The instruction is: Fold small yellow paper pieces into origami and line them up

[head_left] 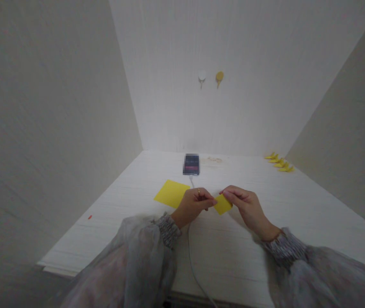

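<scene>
Between my two hands is a small folded piece of yellow paper (pixel 223 205), raised toward me over the white table. My left hand (pixel 198 202), with a ring on one finger, pinches its left corner. On the other side my right hand (pixel 245 205) grips the upper right edge between thumb and fingers. A larger flat sheet of yellow paper (pixel 171 193) lies just left of my left hand, which covers part of its right side.
A phone (pixel 191 164) with a white cable (pixel 190 252) lies near the back wall. Several folded yellow paper shapes (pixel 279 162) are lined up at the back right. A small red piece (pixel 89 217) lies at left. Two hooks (pixel 219 77) are on the wall.
</scene>
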A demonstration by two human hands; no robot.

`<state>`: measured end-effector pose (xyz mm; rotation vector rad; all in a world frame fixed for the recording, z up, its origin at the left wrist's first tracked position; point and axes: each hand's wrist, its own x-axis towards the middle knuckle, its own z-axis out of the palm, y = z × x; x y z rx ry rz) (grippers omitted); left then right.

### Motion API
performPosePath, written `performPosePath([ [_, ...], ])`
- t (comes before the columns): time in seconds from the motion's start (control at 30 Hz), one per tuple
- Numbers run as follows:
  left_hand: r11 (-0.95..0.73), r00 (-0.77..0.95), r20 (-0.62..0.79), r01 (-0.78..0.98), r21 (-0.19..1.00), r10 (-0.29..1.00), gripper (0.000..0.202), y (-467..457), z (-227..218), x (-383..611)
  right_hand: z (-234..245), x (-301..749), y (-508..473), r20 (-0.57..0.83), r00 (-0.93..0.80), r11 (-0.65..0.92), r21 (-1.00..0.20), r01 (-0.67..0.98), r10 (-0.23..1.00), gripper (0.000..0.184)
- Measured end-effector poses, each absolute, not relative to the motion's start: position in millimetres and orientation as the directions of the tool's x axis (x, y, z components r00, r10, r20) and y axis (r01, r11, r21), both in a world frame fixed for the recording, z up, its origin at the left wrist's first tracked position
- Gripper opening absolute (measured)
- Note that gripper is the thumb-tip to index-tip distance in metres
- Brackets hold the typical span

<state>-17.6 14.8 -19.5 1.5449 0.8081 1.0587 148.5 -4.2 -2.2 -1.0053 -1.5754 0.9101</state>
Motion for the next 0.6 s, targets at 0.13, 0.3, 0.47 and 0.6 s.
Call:
performPosePath([
  [0.13,-0.192,0.391,0.196,-0.049,0.98,0.9,0.019,14.6,-17.5,-17.4,-0.8,147.6,-6.1,0.352,-0.141,0.371,-0.916,0.151,0.925,0.018],
  [0.3,-0.149,0.369,0.176,-0.101,0.984,0.913,0.02,15.0,-15.9,-18.4,-1.5,147.1,-4.5,0.341,-0.181,0.376,-0.898,0.226,0.923,0.023],
  [0.47,-0.12,0.383,0.159,-0.123,0.985,0.91,0.021,15.3,-16.6,-18.3,-0.9,147.1,-4.4,0.323,-0.196,0.366,-0.897,0.25,0.926,0.025],
  [0.6,-0.117,0.433,0.123,-0.041,0.992,0.893,0.025,14.8,-17.6,-18.1,1.0,146.6,-6.1,0.297,-0.212,0.339,-0.918,0.206,0.931,0.025],
])
